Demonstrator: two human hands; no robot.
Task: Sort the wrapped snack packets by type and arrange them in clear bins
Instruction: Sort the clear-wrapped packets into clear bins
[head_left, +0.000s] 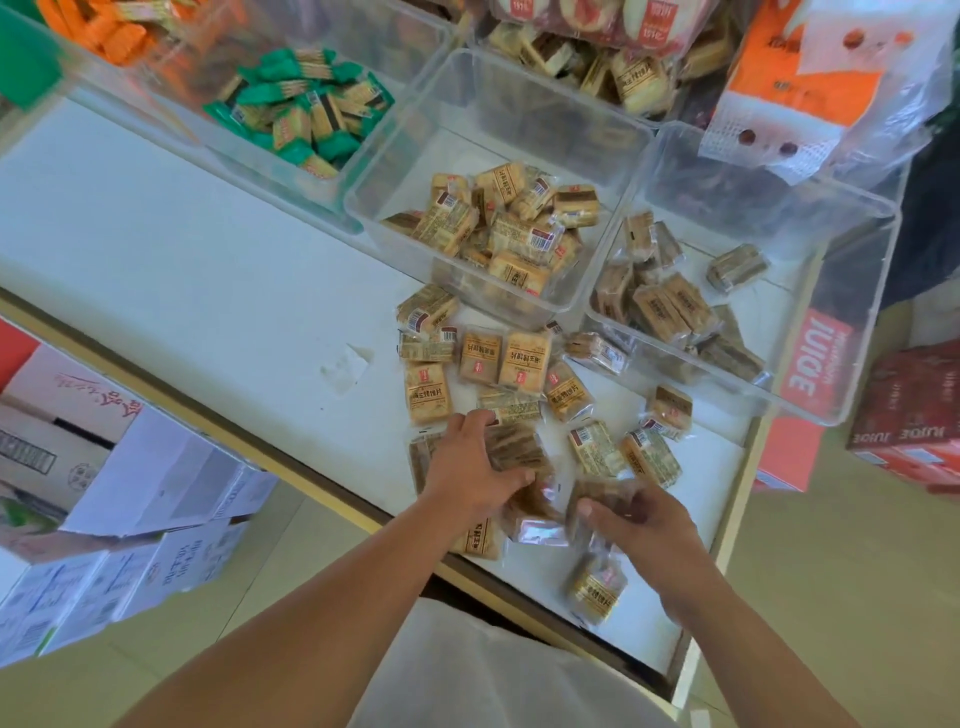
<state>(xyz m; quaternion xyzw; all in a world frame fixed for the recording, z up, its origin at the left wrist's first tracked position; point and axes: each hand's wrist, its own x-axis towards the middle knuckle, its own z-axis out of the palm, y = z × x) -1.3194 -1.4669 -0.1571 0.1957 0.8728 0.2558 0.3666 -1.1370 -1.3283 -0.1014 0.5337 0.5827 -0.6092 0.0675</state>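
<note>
My left hand (475, 470) sits at lower centre of the frame, fingers curled over a stack of dark brown packets (519, 449) on the white table (182, 260). Just to its right, my right hand (644, 525) curls round another brown packet (597, 496) (blurred, so I cannot read its label). Loose tan packets (524, 358) lie scattered above both hands, across the middle of the frame. Higher up, the centre bin (545, 119) holds tan packets heaped at its near end, and the right bin (852, 291) beside it holds darker brown ones. Green packets (306, 114) fill a bin at upper left.
</note>
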